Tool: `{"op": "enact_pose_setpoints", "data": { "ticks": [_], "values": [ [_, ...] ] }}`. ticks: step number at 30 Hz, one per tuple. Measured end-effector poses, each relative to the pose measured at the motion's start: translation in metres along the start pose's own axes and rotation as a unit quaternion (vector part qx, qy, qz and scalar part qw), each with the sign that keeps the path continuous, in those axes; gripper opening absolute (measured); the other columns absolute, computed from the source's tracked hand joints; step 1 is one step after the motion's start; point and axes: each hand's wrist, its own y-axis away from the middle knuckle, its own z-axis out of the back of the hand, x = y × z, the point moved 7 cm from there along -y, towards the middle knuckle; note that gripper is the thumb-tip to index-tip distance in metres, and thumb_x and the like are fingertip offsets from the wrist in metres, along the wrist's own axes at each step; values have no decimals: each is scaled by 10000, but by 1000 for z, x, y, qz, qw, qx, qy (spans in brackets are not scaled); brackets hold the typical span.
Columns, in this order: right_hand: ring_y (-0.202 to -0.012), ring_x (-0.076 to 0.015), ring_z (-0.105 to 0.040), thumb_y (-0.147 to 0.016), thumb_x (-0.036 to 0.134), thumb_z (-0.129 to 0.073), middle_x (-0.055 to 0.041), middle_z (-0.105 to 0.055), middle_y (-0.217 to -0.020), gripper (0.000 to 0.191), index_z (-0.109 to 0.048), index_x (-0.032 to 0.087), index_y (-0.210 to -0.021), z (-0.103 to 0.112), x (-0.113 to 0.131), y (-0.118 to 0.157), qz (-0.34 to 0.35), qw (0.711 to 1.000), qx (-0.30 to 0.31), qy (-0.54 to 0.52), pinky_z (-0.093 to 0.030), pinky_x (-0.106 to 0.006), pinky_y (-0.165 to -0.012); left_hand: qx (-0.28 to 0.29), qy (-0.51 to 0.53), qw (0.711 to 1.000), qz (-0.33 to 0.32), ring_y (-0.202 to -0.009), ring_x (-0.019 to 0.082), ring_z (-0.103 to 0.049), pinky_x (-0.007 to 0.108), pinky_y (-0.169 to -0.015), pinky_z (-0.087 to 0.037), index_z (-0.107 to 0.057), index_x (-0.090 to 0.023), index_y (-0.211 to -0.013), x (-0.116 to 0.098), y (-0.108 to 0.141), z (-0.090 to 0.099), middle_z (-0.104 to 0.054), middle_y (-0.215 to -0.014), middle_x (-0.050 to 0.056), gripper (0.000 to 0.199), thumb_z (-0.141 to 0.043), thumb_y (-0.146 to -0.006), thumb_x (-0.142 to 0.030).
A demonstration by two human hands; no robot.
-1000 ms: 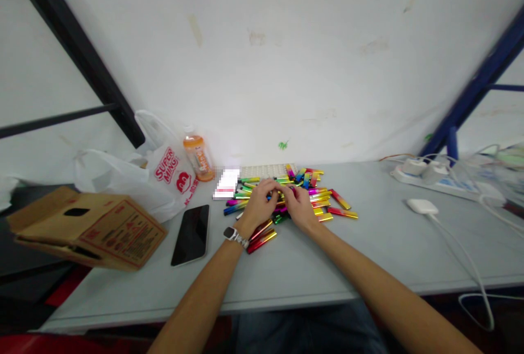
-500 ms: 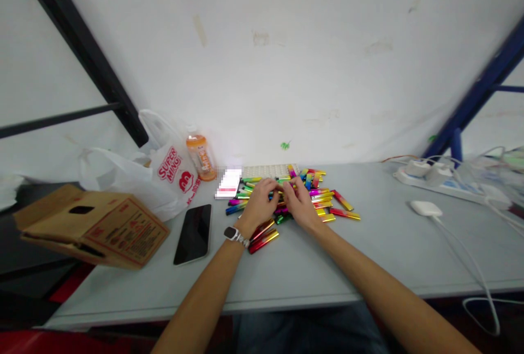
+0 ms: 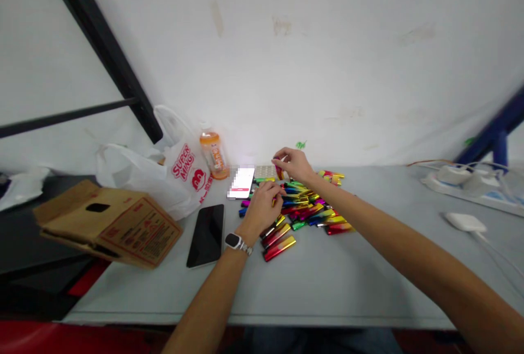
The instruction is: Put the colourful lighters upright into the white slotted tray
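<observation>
Many shiny multicoloured lighter-like sticks [image 3: 307,212] lie in a loose pile on the grey table [image 3: 327,283]. My right hand [image 3: 292,164] is raised at the pile's back edge, pinching a red and purple stick [image 3: 279,170] near a pale gridded tray [image 3: 265,171]. Over the pile's left part is my left hand [image 3: 265,204], its fingers curled; what they hold, if anything, is too small to tell. Red and gold sticks [image 3: 279,248] lie just right of my left wrist, which wears a watch.
A lit phone [image 3: 242,182] and an orange bottle [image 3: 215,155] stand left of the pile. Further left are a dark phone [image 3: 206,235], a white plastic bag [image 3: 176,184] and an open cardboard box [image 3: 135,228]. A white charger [image 3: 465,222] and a power strip [image 3: 475,190] lie right.
My right hand has moved away from my left hand, up to the tray, with a stick in its fingers. The whole view has shifted slightly.
</observation>
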Motion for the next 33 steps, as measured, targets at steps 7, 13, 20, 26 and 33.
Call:
{"op": "enact_pose_setpoints", "data": {
  "ticks": [7, 13, 20, 26, 33],
  "values": [
    [-634, -130, -620, -796, 204, -637, -33, -693, -771, 106, -687, 143, -868, -55, -27, -63, 16, 1000, 7, 10, -494, -261, -623, 16, 10, 999, 31, -986, 232, -602, 423, -912, -488, -680, -200, -855, 3, 4, -4, -674, -983, 65, 223, -508, -843, -59],
    [-737, -151, -640, -805, 142, -621, -51, -732, -796, 125, -736, 129, -850, -77, -30, -80, 38, 991, 46, 117, -471, -259, -725, 18, 24, 998, 48, -1007, 228, -594, 413, -927, -481, -678, -201, -848, 7, 6, -4, -672, -991, 63, 218, -514, -836, -58],
    [-908, -222, -640, -943, 269, -517, -113, -704, -1003, 275, -775, 177, -954, -83, -11, -67, 58, 949, 105, 291, -464, -312, -802, 8, 14, 998, 64, -991, 230, -598, 409, -887, -486, -678, -203, -831, 16, 5, -3, -681, -987, 57, 205, -519, -842, -76],
    [-1054, -280, -569, -1015, 415, -375, -153, -533, -1214, 437, -586, 283, -1374, -82, -4, -38, 39, 914, 119, 387, -475, -362, -803, 0, 9, 998, 60, -977, 232, -599, 417, -880, -485, -688, -205, -825, 16, 6, -3, -685, -990, 55, 210, -525, -835, -73],
    [-1043, -237, -586, -1029, 297, -339, -135, -574, -1169, 492, -410, 221, -1510, -42, -11, -8, 16, 931, 107, 348, -447, -337, -907, 4, 11, 998, 57, -985, 233, -602, 423, -915, -479, -679, -203, -813, 11, 4, -4, -680, -956, 53, 204, -525, -836, -70]
  ]
}}
